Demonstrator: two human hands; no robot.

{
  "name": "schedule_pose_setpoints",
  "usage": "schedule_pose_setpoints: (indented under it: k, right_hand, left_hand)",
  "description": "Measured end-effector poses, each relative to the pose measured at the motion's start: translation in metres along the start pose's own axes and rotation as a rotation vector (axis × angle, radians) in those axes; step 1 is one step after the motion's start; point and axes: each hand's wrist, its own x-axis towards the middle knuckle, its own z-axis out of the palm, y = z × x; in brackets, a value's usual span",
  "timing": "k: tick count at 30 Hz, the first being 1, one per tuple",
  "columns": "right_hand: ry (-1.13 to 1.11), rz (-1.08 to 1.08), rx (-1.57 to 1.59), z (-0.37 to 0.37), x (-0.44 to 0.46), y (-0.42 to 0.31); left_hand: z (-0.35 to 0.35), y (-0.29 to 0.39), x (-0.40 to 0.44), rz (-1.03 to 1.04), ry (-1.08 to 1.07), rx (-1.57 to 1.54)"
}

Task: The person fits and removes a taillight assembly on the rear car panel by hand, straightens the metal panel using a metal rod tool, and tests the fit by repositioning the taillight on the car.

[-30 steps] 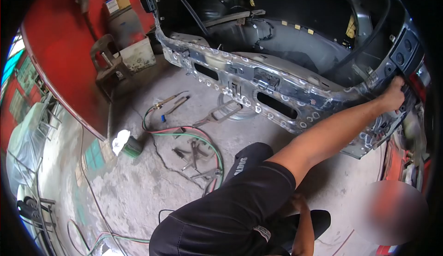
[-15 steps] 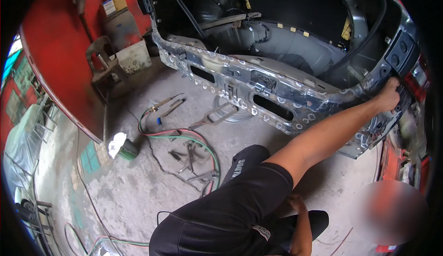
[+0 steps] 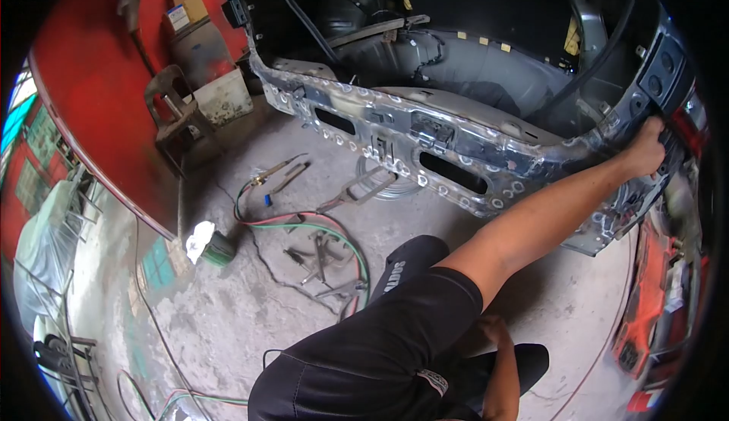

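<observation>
My left arm stretches across to the right end of a car's stripped rear panel [image 3: 387, 117], whose bare metal is dotted with weld spots and ringed holes. There my left hand [image 3: 645, 150] is closed on the car's rear corner, just beside the red tail light [image 3: 689, 121]; the fingertips are hidden. My right hand [image 3: 493, 328] hangs low in shadow near my knees, partly behind my dark sleeve, and its fingers are not clear. Above the panel the trunk opening [image 3: 471, 72] shows grey lining and loose wiring.
On the concrete floor lie a torch [image 3: 266, 174] with red and green hoses [image 3: 311, 223], several clamps [image 3: 315, 258] and coiled wire [image 3: 395, 186]. A green can [image 3: 220, 250], a chair [image 3: 171, 106] and a red door [image 3: 91, 125] stand left. Red equipment [image 3: 642, 299] stands right.
The view has shifted slightly, so floor items sit a little further right. My left hand stays at the rear corner. The blurred patch at lower right is gone.
</observation>
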Motion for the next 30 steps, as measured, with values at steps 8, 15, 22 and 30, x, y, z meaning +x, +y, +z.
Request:
schedule_pose_setpoints:
  k: [8, 15, 22, 30]
  right_hand:
    - [0.045, -0.134, 0.012, 0.01, 0.01, 0.025]
    - [0.053, -0.047, -0.026, 0.01, 0.007, 0.019]
    - [0.089, -0.131, -0.056, 0.005, 0.01, 0.016]
    - [0.107, -0.096, -0.032, 0.002, 0.01, 0.011]
  left_hand:
    - [-0.001, 0.005, -0.004, 0.01, -0.01, -0.002]
    - [-0.018, 0.042, -0.023, -0.006, -0.101, 0.214]
    - [-0.007, 0.055, -0.017, -0.014, -0.229, 0.081]
    - [-0.005, 0.064, -0.018, -0.092, -0.246, 0.119]
